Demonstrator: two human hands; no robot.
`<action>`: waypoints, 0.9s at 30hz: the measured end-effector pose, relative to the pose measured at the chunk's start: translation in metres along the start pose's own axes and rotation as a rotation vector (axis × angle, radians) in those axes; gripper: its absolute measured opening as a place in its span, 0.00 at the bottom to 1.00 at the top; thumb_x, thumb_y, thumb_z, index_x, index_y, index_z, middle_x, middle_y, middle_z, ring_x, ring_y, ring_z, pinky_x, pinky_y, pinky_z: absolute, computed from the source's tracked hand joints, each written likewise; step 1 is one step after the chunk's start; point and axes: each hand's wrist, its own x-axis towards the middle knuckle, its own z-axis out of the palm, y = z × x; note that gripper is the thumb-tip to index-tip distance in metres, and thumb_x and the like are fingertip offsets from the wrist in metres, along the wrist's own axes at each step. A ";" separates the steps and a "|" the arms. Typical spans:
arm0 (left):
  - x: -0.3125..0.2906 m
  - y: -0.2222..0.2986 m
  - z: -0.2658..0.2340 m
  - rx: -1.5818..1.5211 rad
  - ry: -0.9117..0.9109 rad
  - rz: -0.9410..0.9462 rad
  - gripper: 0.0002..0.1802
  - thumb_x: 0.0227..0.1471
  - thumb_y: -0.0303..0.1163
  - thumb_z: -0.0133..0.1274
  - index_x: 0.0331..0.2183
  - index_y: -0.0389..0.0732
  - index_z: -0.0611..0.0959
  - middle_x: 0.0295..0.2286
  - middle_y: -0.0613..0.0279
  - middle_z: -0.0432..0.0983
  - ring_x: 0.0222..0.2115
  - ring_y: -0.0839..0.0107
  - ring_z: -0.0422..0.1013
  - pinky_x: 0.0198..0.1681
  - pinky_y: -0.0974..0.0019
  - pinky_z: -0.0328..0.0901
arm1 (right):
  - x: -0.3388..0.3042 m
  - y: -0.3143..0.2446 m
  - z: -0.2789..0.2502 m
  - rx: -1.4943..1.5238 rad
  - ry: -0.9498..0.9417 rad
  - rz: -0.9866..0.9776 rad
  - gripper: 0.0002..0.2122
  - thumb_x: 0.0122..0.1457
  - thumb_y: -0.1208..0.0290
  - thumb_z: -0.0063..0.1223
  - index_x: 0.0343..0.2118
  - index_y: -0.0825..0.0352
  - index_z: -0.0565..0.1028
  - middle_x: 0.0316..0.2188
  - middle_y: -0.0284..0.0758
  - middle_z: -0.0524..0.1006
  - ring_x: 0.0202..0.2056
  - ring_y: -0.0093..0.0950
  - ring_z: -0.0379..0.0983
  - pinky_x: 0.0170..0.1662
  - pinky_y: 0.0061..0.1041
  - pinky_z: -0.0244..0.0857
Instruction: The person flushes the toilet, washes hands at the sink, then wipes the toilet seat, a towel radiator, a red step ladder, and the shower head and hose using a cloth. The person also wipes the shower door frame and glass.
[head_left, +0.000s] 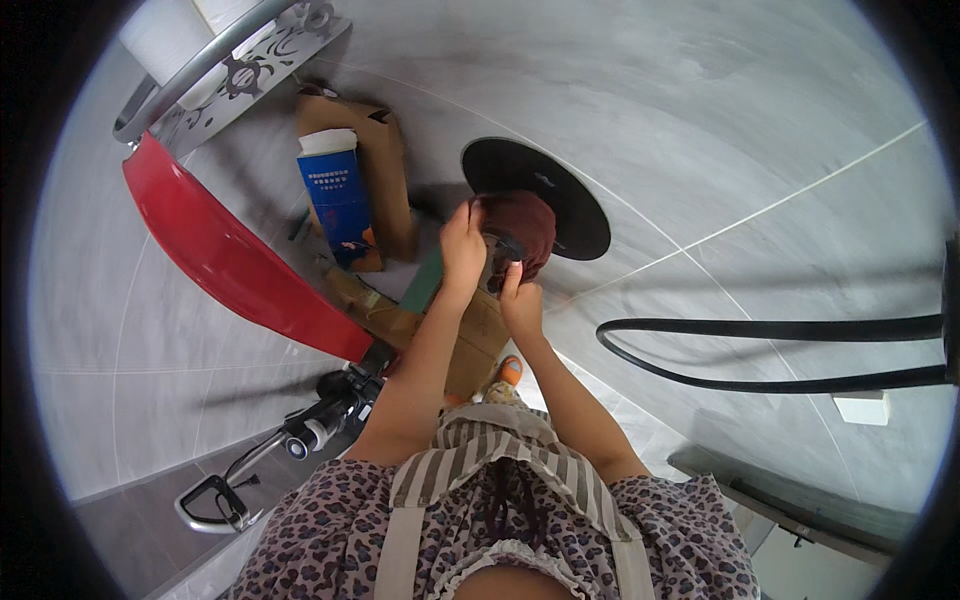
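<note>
In front of me I hold up a rounded maroon fabric item (530, 222), which looks like a cap, with a small dark piece at its near edge. My left hand (463, 250) is closed on its left edge, fingers pointing up. Lower and to the right, my right hand (520, 293) pinches the near edge by the dark piece, thumb on top. The inside of the fabric is mostly hidden by my fingers. Just beyond it is a flat black disc (537, 195), partly covered by the fabric.
A tall blue box (340, 200) and a brown cardboard box (385, 185) stand at the far left. Flattened cardboard (470, 350) lies below my arms. A long red panel (230, 245) slants along the left. From the right juts a black loop-shaped bar (780, 328).
</note>
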 end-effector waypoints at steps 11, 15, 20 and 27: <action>-0.019 -0.061 0.032 -0.126 0.096 -0.094 0.16 0.57 0.34 0.40 0.39 0.33 0.76 0.32 0.37 0.73 0.33 0.43 0.70 0.37 0.55 0.64 | 0.002 0.000 0.002 -0.170 0.245 -0.298 0.27 0.59 0.57 0.39 0.09 0.72 0.71 0.11 0.53 0.69 0.16 0.49 0.70 0.21 0.44 0.65; 0.010 0.003 -0.003 -0.100 -0.085 -0.054 0.20 0.60 0.41 0.40 0.34 0.34 0.78 0.26 0.57 0.74 0.27 0.69 0.67 0.30 0.66 0.63 | -0.004 0.028 0.019 -0.321 0.049 -0.185 0.27 0.61 0.56 0.36 0.12 0.72 0.72 0.12 0.54 0.69 0.18 0.53 0.69 0.23 0.48 0.64; -0.019 -0.060 0.016 0.042 -0.019 0.014 0.16 0.58 0.33 0.40 0.39 0.32 0.76 0.31 0.45 0.75 0.30 0.56 0.71 0.35 0.60 0.64 | 0.016 -0.013 -0.002 -0.199 0.243 -0.347 0.26 0.57 0.56 0.40 0.09 0.72 0.72 0.11 0.52 0.70 0.15 0.49 0.69 0.21 0.44 0.65; -0.023 -0.071 0.027 0.126 -0.068 -0.104 0.17 0.58 0.36 0.40 0.35 0.31 0.77 0.30 0.36 0.72 0.33 0.42 0.70 0.34 0.53 0.64 | 0.027 -0.035 -0.032 0.037 0.440 -0.608 0.11 0.53 0.68 0.44 0.38 0.65 0.71 0.23 0.49 0.75 0.24 0.53 0.70 0.28 0.46 0.66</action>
